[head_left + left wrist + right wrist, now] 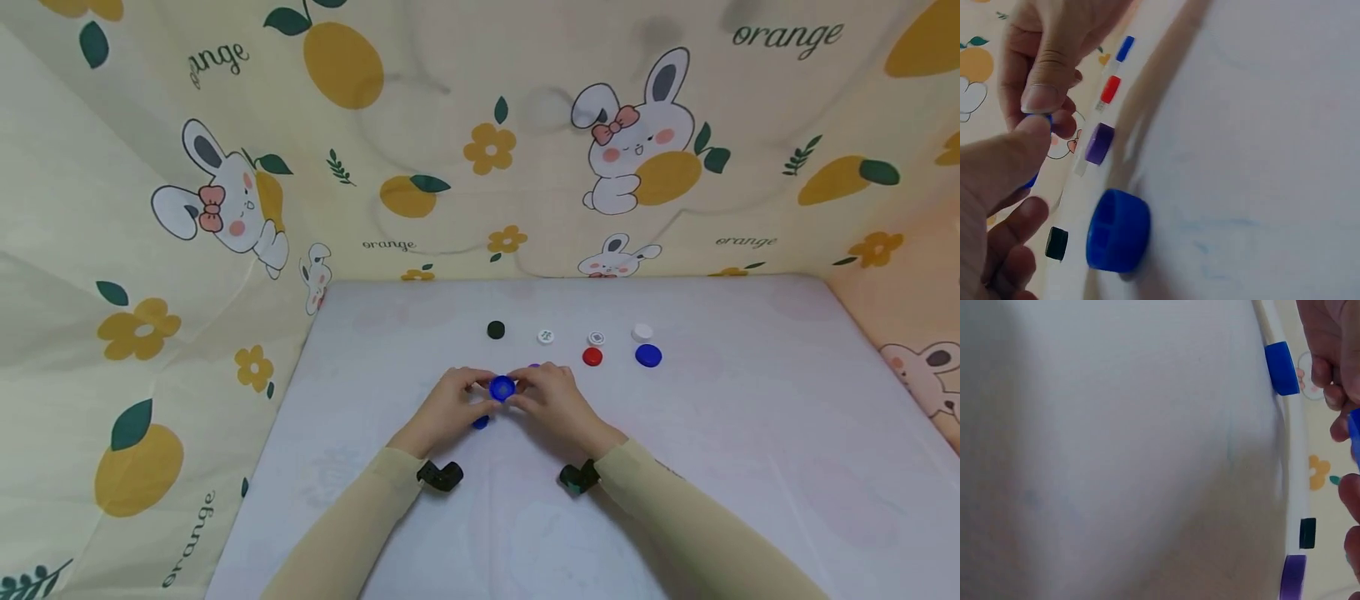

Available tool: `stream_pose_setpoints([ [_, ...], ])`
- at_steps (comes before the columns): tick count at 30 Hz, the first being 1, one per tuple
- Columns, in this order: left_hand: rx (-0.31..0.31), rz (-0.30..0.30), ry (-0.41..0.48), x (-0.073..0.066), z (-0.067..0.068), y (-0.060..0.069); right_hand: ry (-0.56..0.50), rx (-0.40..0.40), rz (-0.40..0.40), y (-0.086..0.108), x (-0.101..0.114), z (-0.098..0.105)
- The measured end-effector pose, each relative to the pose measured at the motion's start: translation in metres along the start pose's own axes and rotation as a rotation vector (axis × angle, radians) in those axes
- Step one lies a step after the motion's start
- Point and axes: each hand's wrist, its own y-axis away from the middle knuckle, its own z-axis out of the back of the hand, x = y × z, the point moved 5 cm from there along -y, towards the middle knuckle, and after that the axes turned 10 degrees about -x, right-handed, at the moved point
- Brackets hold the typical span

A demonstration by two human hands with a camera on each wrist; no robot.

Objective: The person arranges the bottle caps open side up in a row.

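A rabbit-and-orange cloth (450,75) is filling the upper part and left of the head frame, and below it a white table (750,467) is spreading. My pale sleeves (341,529) are reaching in from the lower edge, and a black device (441,476) is sitting at each wrist. My left hand (448,408) and right hand (561,402) are meeting near the middle; the fingers of both are standing narrow, pinching opposite sides of one blue cap (502,387), which I am holding at the centre of the frame.

Another wide blue cap (648,356) is lying right of centre. A third blue cap (480,422) is showing partly below my left hand. In the left wrist view a purple cap (1100,144) is resting left of centre; from the head, my right hand is mostly hiding it. Right of centre, a plain white cap (642,333) is lying just above the wide blue one. A red cap (592,357) is lying just below a patterned white cap (596,338); farther left are lying another patterned white cap (545,337) and a dark cap (496,330).
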Motion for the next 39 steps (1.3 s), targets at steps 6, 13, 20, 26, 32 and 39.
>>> stream_pose_setpoints([
  [6, 0.023, -0.094, -0.132, 0.003, -0.007, 0.003, 0.057, 0.062, 0.017, 0.004, 0.004, -0.004],
  [13, 0.033, -0.119, -0.186, 0.004, -0.012, 0.004, 0.061, 0.095, -0.045, 0.011, -0.003, -0.006],
  [20, 0.061, -0.138, -0.257, 0.004, -0.014, 0.006, -0.006, 0.205, -0.144, 0.018, -0.009, -0.013],
  [26, 0.124, -0.058, -0.235, 0.013, -0.012, 0.011, 0.0, 0.221, -0.135, 0.018, -0.009, -0.018],
  [32, 0.142, -0.016, -0.164, 0.018, -0.008, 0.011, 0.021, 0.219, -0.14, 0.016, -0.008, -0.022],
  [39, 0.149, -0.035, -0.14, 0.019, -0.006, 0.009, 0.023, 0.223, -0.146, 0.017, -0.008, -0.025],
])
